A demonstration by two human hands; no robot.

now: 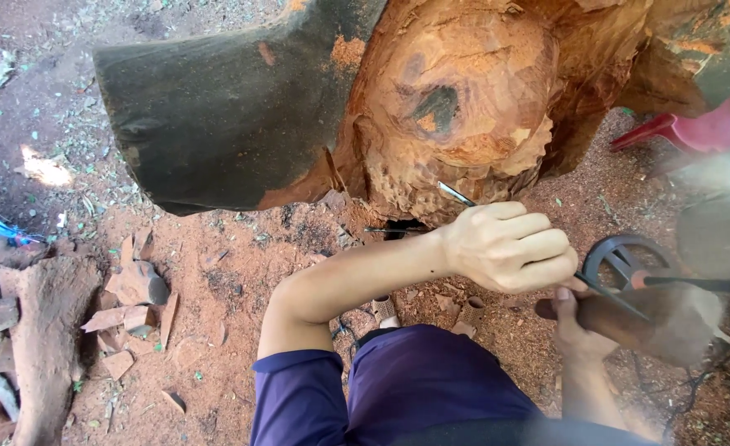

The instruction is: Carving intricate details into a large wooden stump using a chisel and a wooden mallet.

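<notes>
- Nearest, the right hand (575, 330) is clenched around a blurred wooden mallet (646, 322), just behind the left hand (509, 246).
- The left hand grips a metal chisel (457, 196).
- Wood chips (130, 310) and a root piece (43, 330) lie on red, sawdust-strewn dirt ground (225, 272).
- The chisel runs diagonally, tip up-left, touching the big carved log (456, 99).
- A red plastic chair (695, 128) stands behind the log.
</notes>
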